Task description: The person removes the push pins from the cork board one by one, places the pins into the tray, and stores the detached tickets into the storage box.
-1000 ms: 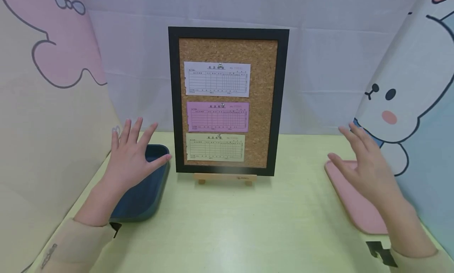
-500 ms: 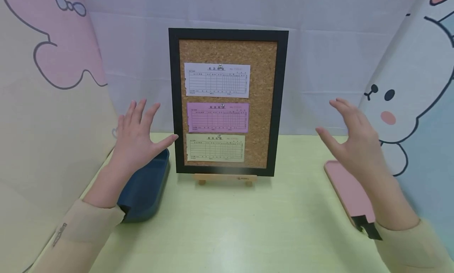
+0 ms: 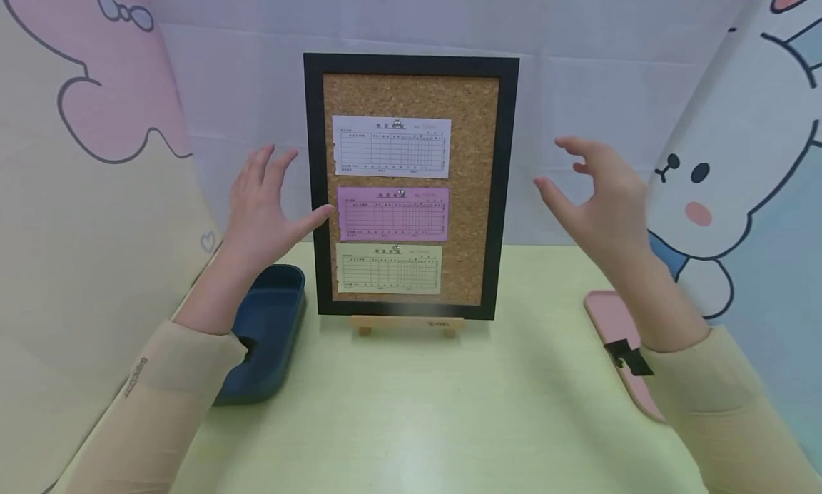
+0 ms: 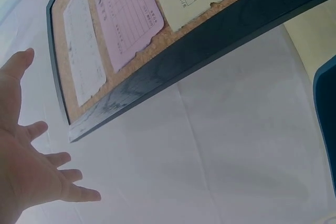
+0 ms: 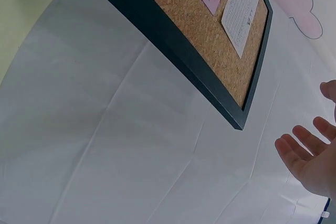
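Note:
A black-framed corkboard [image 3: 477, 194] stands upright at the back of the table. Three printed slips hang one below another on it: white [image 3: 392, 148], pink [image 3: 393, 214] and pale yellow [image 3: 389, 269], each with a clear push pin at its top. My left hand [image 3: 260, 208] is raised at the board's left side, fingers spread and holding nothing; its thumb tip overlaps the frame in the head view, while the left wrist view shows a gap. To the right of the board, my right hand [image 3: 606, 201] hovers with thumb and fingers apart, also holding nothing.
Below the left forearm lies a dark blue tray [image 3: 282, 330]. A pink tray [image 3: 606, 312] sits at the right, partly hidden by the right arm. The board rests on a small wooden stand [image 3: 407, 323] on the pale yellow-green table [image 3: 411, 401]. Patterned cloth walls enclose the sides.
Both hands have risen and come inward toward the board's sides, the right hand moving farther. The board and its slips keep their places.

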A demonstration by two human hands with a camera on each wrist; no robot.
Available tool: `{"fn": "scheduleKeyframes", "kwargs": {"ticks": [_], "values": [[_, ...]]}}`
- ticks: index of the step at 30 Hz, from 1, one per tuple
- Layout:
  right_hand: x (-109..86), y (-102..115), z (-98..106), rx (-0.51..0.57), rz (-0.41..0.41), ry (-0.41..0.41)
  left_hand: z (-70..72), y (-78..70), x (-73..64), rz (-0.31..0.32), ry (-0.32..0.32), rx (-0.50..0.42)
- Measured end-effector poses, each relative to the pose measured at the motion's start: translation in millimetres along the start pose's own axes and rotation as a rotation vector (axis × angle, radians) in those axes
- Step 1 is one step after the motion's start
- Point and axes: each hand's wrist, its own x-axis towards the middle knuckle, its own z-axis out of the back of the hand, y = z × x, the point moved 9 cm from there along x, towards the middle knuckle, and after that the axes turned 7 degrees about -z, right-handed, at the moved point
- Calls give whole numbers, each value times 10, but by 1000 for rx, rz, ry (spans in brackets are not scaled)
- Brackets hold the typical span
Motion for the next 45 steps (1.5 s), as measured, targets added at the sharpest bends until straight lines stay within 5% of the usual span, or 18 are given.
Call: {"fn": "scheduleKeyframes", "kwargs": {"ticks": [9,24,37,45], "values": [[301,183,-303,126,52,9,-36,-49,262,34,10,-52],[660,385,-966,173,6,136,-189,-47,605,101,29,-110],[649,490,-1662,179,-58,236,-287,37,737,163,-75,-211],[747,418,-1865,121,-121,253,-375,133,819,178,-78,-285]]}}
